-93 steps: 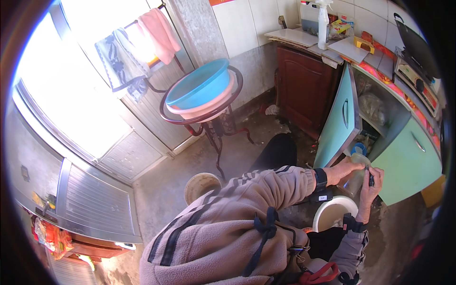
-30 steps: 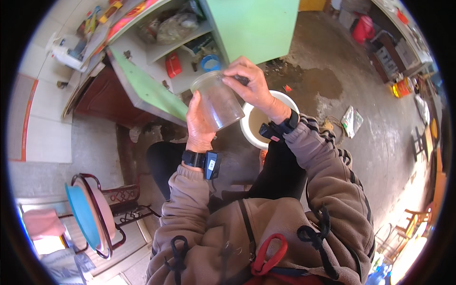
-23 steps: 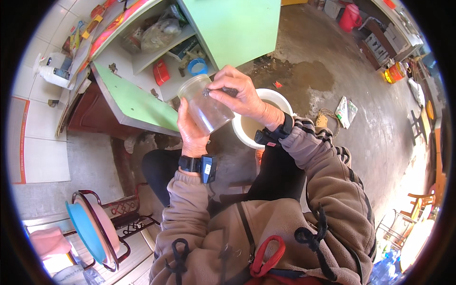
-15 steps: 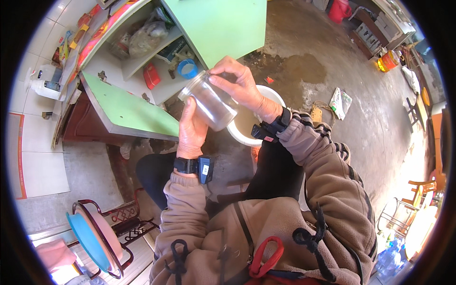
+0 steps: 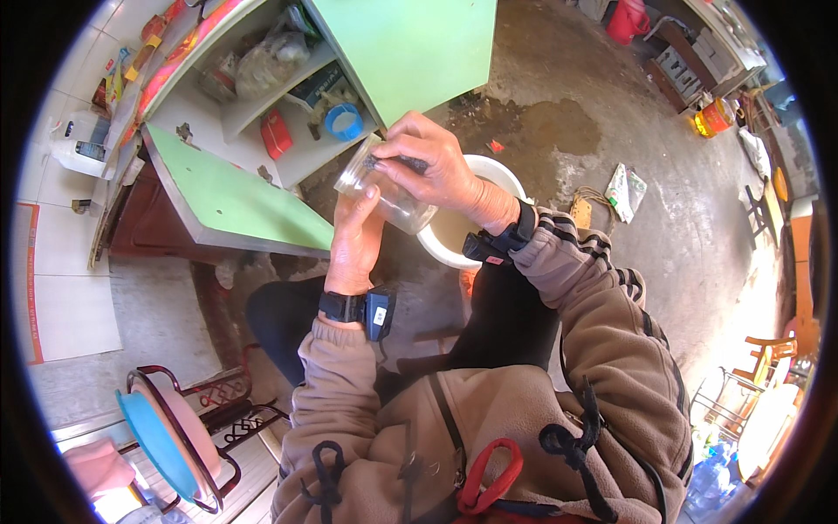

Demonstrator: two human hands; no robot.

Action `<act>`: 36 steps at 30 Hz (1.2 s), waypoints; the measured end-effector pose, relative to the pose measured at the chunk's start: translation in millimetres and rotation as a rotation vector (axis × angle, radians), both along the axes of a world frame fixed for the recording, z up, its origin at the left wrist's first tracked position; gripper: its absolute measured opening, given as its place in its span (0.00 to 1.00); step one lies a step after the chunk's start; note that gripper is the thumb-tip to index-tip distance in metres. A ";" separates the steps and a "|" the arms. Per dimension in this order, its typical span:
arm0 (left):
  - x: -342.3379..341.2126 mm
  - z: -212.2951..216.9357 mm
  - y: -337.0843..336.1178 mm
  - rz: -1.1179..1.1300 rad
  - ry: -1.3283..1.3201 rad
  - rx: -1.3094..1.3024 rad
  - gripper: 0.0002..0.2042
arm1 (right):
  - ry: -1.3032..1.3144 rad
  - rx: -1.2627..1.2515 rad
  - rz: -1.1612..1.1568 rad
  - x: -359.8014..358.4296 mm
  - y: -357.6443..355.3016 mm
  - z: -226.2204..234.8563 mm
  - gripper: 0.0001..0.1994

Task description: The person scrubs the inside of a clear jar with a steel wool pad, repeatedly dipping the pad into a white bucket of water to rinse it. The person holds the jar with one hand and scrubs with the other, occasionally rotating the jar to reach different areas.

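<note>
A clear, empty-looking jar [image 5: 403,212] is tilted in front of me, its threaded mouth toward the upper left. My left hand [image 5: 353,240] is closed round its lower side, thumb against the glass or plastic near the neck. Over the upper side of the jar, my right hand [image 5: 436,166] is closed on a dark grey, rough wad of steel wool [image 5: 414,163], pressed on the jar's outside just below the neck. Part of the wad is hidden by my fingers. Below my right wrist stands a white bucket [image 5: 449,258] with cloudy liquid.
To the left is a cabinet with two open green doors, one low [image 5: 236,192], one high [image 5: 406,52]. Inside are a blue cup [image 5: 344,122], a red packet [image 5: 276,134] and plastic bags. Basins [image 5: 157,441] rest on a metal rack at lower left. A wet patch [image 5: 559,127] darkens the floor.
My right hand has shifted from the jar's rim down onto its side, and the steel wool now shows between its fingers. The jar has turned slightly; my left hand still holds it.
</note>
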State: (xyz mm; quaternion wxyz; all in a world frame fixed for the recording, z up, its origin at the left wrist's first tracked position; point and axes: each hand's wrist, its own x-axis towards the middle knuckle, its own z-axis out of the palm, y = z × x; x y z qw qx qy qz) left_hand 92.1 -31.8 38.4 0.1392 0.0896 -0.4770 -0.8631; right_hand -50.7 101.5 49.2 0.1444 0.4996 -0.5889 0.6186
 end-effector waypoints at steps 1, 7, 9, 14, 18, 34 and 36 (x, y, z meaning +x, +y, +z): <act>-1.2 -1.4 0.5 0.024 0.015 0.065 0.31 | 0.039 -0.008 -0.016 0.5 -1.7 -0.6 0.08; -0.9 1.5 -1.2 0.066 -0.018 0.025 0.31 | -0.163 -0.005 0.004 -8.9 -3.7 -2.2 0.07; 5.2 5.0 -2.4 -0.003 0.023 0.015 0.32 | -0.209 0.001 0.013 -9.1 0.7 -2.1 0.06; 8.2 6.6 -6.7 -0.014 0.015 -0.003 0.33 | -0.109 -0.042 0.042 0.2 5.2 -1.3 0.07; 8.7 2.7 -7.5 0.005 -0.022 -0.044 0.36 | -0.045 -0.022 0.024 -0.4 5.2 0.6 0.08; 7.8 8.5 -7.6 0.043 -0.013 -0.157 0.42 | -0.190 0.016 0.057 -4.1 5.4 -1.8 0.06; 7.3 13.0 -7.2 0.052 -0.006 -0.237 0.43 | -0.257 -0.071 0.067 -7.4 6.6 -2.2 0.06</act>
